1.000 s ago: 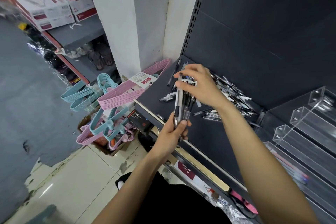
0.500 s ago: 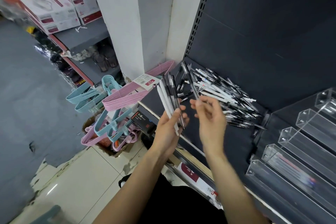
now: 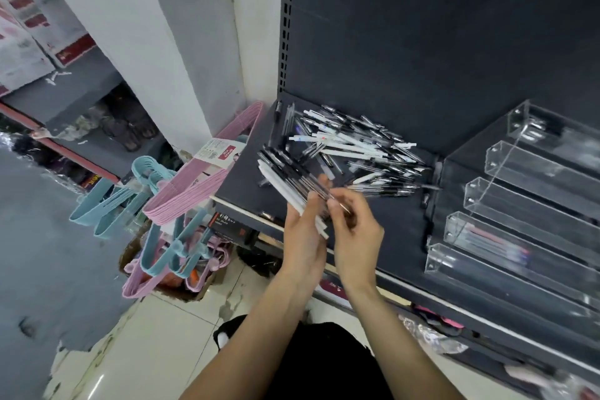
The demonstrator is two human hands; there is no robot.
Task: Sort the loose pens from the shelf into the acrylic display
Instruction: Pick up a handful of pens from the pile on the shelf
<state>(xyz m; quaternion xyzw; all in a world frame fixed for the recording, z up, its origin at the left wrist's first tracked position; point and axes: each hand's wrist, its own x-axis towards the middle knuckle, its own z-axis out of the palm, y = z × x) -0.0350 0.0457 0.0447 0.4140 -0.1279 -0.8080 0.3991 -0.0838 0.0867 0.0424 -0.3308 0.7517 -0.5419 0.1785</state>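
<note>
My left hand [image 3: 303, 239] grips a bundle of black and white pens [image 3: 285, 177] that fans up and to the left over the shelf's front edge. My right hand [image 3: 355, 227] sits right beside it, its fingertips pinching a pen at the bundle's lower end. A loose pile of pens [image 3: 354, 148] lies on the dark shelf [image 3: 389, 237] behind the hands. The clear acrylic display [image 3: 519, 214] with stepped troughs stands at the right; one trough holds several coloured pens [image 3: 496, 243].
Pink hangers [image 3: 198, 185] and blue hangers [image 3: 107, 201] hang left of the shelf, over a box of more hangers on the tiled floor. A white pillar [image 3: 181, 42] stands behind them. Another shelf with boxes is at far left.
My right hand came off the pile on the shelf and back to the bundle. My left hand tilted the bundle from upright to slanting left. The view shifted right.
</note>
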